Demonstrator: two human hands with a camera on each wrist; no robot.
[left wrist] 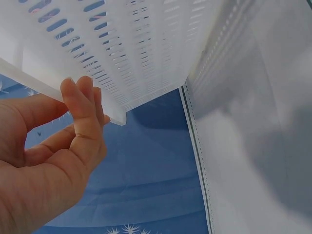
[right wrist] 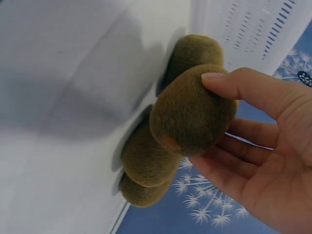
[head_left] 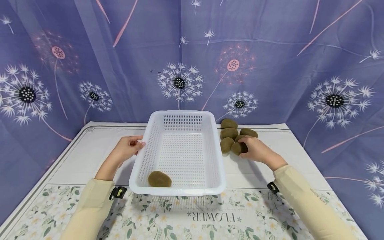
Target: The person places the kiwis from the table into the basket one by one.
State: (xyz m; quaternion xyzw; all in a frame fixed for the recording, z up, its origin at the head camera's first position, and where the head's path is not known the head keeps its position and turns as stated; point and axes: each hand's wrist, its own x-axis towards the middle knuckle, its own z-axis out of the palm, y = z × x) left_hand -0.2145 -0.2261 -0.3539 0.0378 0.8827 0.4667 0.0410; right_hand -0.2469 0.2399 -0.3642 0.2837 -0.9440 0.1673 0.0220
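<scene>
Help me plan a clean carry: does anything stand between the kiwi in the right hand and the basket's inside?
Yes: beside the held kiwi, toward the white basket, lies another kiwi; beyond it rises the basket's right side wall. Nothing visible hangs above either.

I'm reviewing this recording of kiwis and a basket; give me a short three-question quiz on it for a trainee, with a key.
1. In the head view, which corner of the white basket is the lone kiwi inside nearest?
2. True or false: the left-hand grip is on the basket's rim.
3. The right-hand grip holds: (a) nothing, (b) a kiwi, (c) the basket's rim.

Key:
1. Near left
2. True
3. b
</scene>
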